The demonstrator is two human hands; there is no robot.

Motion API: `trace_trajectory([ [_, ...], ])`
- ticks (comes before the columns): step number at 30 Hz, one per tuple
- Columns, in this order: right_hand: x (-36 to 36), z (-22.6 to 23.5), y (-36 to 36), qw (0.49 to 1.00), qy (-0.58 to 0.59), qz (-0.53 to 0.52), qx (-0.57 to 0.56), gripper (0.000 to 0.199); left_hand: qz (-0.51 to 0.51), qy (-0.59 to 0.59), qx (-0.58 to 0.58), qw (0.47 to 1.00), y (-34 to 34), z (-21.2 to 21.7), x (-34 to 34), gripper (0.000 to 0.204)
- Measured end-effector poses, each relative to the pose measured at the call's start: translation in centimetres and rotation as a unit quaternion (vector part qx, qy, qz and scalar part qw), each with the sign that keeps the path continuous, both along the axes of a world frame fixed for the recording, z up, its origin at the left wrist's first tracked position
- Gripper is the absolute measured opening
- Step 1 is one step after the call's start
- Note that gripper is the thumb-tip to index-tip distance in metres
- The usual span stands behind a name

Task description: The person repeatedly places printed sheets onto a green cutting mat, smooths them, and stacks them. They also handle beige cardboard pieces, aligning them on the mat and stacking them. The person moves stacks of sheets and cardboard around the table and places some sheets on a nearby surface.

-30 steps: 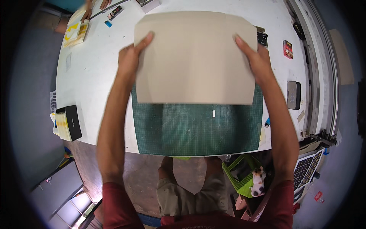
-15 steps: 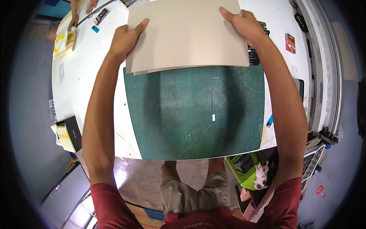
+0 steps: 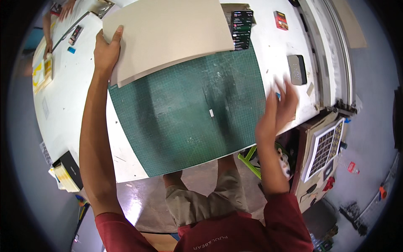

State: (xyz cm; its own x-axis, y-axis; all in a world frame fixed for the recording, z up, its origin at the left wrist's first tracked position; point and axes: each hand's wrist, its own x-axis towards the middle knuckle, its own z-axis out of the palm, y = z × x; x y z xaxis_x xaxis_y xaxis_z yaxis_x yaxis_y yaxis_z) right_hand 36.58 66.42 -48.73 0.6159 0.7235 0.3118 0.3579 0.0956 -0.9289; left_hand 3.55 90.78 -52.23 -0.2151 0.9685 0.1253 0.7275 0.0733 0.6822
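Note:
My left hand grips the left edge of a stack of beige cardboard sheets, its thumb on top and its other fingers hidden underneath. The stack lies across the far part of a green cutting mat, its lower sheet peeking out along the near edge. Smeared by motion, my right hand is over the table's right edge, off the cardboard. Beside its fingers shows a small blue object; whether it is held is unclear. A small white piece lies on the mat.
A dark printed panel sits right of the cardboard. Farther right are a red box, a digital clock and a metal rail. At the far left, another person's hand touches yellow-white papers. A black box stands at the near left.
My right hand has let go of the cardboard's right side and moved toward me, to the table's right edge. My left hand keeps its hold. The view has turned toward the right.

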Motion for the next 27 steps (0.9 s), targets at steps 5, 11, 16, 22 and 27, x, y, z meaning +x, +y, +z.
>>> trace_trajectory([
  [5,-2.1,-8.3,-26.5,0.929,-0.182,0.207,-0.246,0.032,-0.022,-0.001,-0.037,0.999,1.0,-0.5,0.5,0.082],
  [11,-8.5,-23.3,-32.3,0.719,-0.242,0.477,-0.445,0.062,-0.033,-0.034,-0.065,0.997,-0.5,0.7,1.5,0.084],
  [16,-6.9,-33.5,-25.4,0.617,-0.298,0.558,-0.468,0.064,0.009,0.009,-0.089,0.996,-0.7,-1.3,2.2,0.097],
  [22,-4.5,-35.3,-22.7,0.619,-0.286,0.575,-0.452,0.064,-0.163,0.219,0.017,0.962,-1.6,-2.6,-0.5,0.062],
  [27,-2.3,-35.4,-21.5,0.629,-0.278,0.575,-0.443,0.065,-0.157,0.089,0.037,0.983,-5.8,-5.4,-2.3,0.053],
])
